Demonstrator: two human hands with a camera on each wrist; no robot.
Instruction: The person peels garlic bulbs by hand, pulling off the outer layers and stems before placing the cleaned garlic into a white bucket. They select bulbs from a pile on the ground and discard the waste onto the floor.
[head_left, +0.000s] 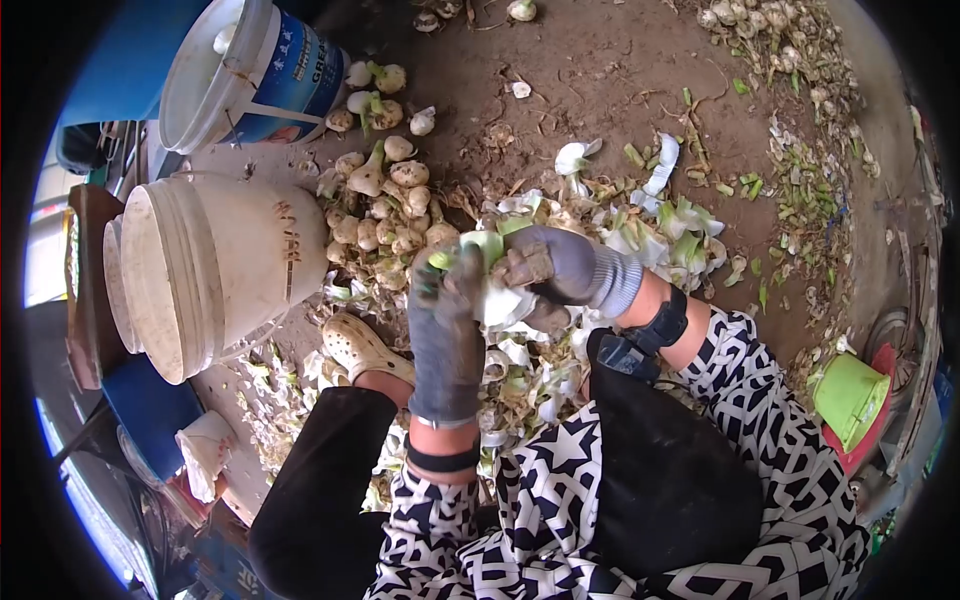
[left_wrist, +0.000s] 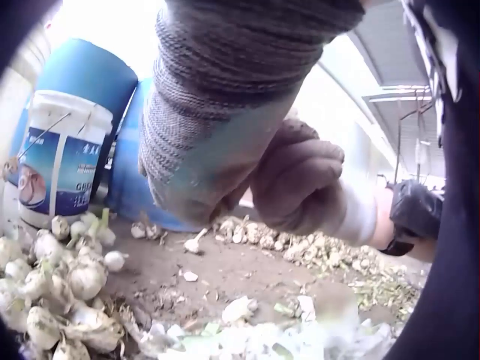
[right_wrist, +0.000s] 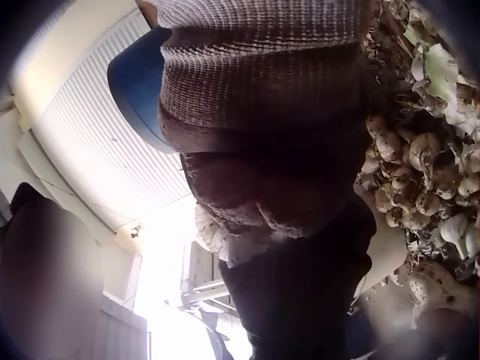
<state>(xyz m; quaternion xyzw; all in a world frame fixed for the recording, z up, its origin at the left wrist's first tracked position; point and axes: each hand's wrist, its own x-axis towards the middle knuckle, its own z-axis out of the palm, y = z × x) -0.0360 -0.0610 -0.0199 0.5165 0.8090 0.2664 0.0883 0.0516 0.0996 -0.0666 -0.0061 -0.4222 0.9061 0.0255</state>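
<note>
Grey-gloved and dirt-stained, my left hand (head_left: 446, 335) holds a garlic bulb with a thick green stem (head_left: 484, 246) poking up between the hands. My right hand (head_left: 572, 264), in a matching glove, meets it from the other side with curled fingers gripping the same garlic. White garlic skin (head_left: 506, 306) shows between the two palms; the fingers hide most of the bulb. From the right wrist, a pale piece of the garlic (right_wrist: 241, 246) is visible beneath the curled fingers. In the left wrist view the right hand (left_wrist: 300, 180) appears as a closed fist behind the left glove.
Piled garlic bulbs (head_left: 385, 215) lie left of the hands, beside a white bucket (head_left: 255, 265) and a blue-labelled bucket (head_left: 300, 75). Peeled skins (head_left: 530, 385) cover the ground below. More bulbs (head_left: 770, 25) lie at the far right, a green container (head_left: 850, 400) nearer.
</note>
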